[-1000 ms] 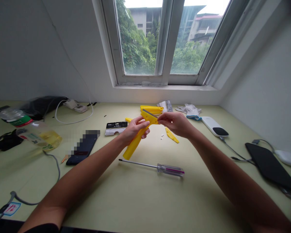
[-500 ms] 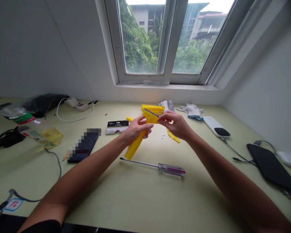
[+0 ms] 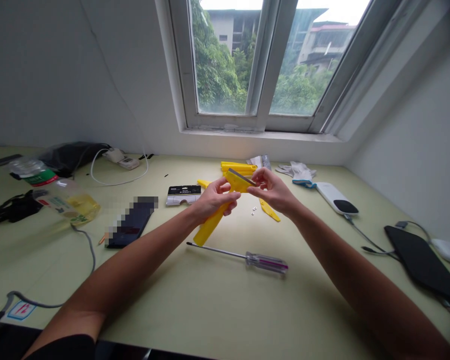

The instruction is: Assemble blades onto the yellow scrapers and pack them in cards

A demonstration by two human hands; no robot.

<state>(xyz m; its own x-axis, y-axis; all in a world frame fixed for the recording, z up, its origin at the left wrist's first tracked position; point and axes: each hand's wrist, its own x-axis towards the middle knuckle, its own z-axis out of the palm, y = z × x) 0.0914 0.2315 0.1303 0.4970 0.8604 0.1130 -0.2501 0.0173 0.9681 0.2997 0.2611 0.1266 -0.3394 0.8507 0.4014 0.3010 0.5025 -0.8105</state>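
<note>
While in both hands (image 3: 213, 200) (image 3: 273, 191), yellow plastic scraper (image 3: 210, 225), handle slanting down-left, blade end up-right

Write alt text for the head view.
The left hand grips the handle of a yellow plastic scraper while the right hand pinches its head, edged with a metal blade, above a pale green desk. A screwdriver lies below them, and a window is beyond.

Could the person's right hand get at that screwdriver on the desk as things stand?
Probably yes. The right hand is close above the screwdriver, and nothing seems to lie between them. It would likely have to release the yellow scraper first, since its fingers are holding it.
</note>
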